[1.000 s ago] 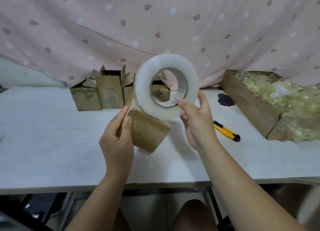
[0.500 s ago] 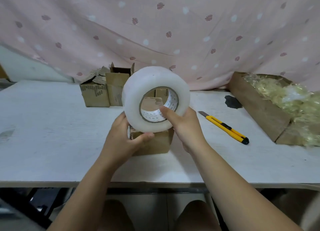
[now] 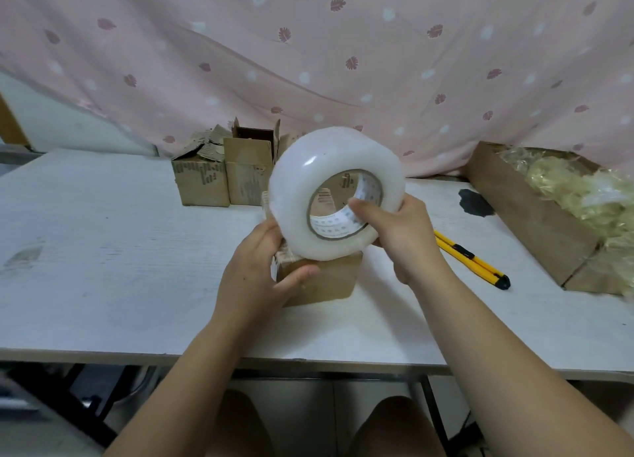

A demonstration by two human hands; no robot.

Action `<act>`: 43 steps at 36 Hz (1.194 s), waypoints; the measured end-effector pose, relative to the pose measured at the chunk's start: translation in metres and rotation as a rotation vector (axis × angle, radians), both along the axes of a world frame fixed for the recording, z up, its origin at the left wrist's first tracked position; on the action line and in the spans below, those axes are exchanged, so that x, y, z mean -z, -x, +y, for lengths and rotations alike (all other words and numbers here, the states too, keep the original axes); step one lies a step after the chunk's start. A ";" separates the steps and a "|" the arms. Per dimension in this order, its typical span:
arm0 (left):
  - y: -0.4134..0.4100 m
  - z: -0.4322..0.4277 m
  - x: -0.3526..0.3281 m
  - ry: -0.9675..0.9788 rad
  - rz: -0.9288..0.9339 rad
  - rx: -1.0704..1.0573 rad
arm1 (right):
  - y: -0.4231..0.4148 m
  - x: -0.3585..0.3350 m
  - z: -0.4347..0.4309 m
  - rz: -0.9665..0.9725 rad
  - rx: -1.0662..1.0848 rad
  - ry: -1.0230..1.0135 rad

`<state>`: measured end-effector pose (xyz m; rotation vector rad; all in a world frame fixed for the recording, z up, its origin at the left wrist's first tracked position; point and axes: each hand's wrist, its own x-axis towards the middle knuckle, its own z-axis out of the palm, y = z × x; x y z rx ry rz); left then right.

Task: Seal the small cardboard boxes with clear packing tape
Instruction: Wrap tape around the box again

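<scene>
Pink leaf-print curtain [image 3: 343, 61] hangs behind a white table [image 3: 103, 250]. Near the front edge sits a small box [image 3: 326, 281], gripped by the left hand [image 3: 260, 271] with its thumb across the front face. The right hand [image 3: 401, 237] clamps the tape roll [image 3: 332, 195], thumb hooked into the core, and the roll is down against the box top. This looks like the start of a strip. The free end is hidden, so it may not be stuck yet. Next, the roll must be drawn across the seam while the box stays pinned. More boxes [image 3: 226, 178] wait open at the back. A knife [image 3: 470, 257] lies to the right, near a carton [image 3: 535, 213] of wrapping, and neither seems to block the pull.
</scene>
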<state>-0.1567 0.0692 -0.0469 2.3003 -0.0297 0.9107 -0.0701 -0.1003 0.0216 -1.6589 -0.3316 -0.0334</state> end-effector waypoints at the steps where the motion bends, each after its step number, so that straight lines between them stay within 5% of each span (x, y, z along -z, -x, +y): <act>1: 0.000 0.000 0.000 -0.024 -0.007 -0.014 | -0.003 -0.001 -0.004 0.005 0.013 -0.010; 37: 0.005 -0.006 -0.005 -0.041 0.030 -0.032 | -0.038 0.078 -0.069 -0.110 0.279 0.137; 40: 0.008 -0.013 -0.011 -0.141 0.115 -0.117 | -0.037 0.082 -0.069 -0.114 0.305 0.133; 43: 0.011 -0.024 -0.020 -0.455 0.059 -0.224 | -0.037 0.083 -0.069 -0.098 0.307 0.126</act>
